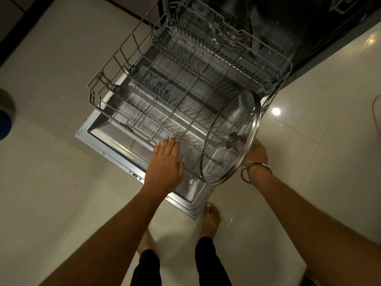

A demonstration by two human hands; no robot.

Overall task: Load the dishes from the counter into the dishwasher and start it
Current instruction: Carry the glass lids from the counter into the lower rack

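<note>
Standing barefoot on the pale floor tiles (61, 203), the person has both arms stretched out over the dropped-open dishwasher door (115, 141). Black trouser legs and one foot (212, 217) sit right at the door's near corner.

The left hand (166, 162) is flat and relaxed, fingers straight and together, palm down, hovering at or resting on the front edge of the lower rack (144, 112). Can't really tell if it's actually touching the wire. It's got nothing in it.

The right hand (256, 152), with a metal bangle (255, 172) on the wrist, is mostly hidden behind a glass lid (231, 137). It looks like the fingers are wrapped round the lid's knob on the far side, holding the lid up on edge, tilted, with its steel rim low at the rack's front right corner.

The rack itself is pulled all the way out over the door, and no dishes are sitting on its tines. Behind it the dark tub (237, 27) of the machine has some whitish bits stuck around the back.
</note>
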